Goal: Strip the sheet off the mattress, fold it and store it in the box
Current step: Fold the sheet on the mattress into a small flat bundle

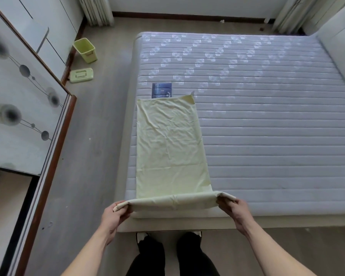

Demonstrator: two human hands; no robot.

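Note:
The pale yellow sheet [169,144], folded into a long narrow strip, lies along the left side of the bare grey quilted mattress [267,126]. Its near end is lifted off the mattress at the foot edge. My left hand [116,214] grips the near left corner and my right hand [234,211] grips the near right corner, with the cloth stretched between them. A light green box [85,50] stands open on the floor at the far left, and its lid [81,75] lies flat beside it.
A wardrobe with patterned sliding doors [18,108] runs along the left. Grey floor [92,148] separates it from the bed. A blue label [161,90] sits on the mattress just beyond the sheet's far end. The headboard [339,46] rises at the right. My legs stand at the bed's foot.

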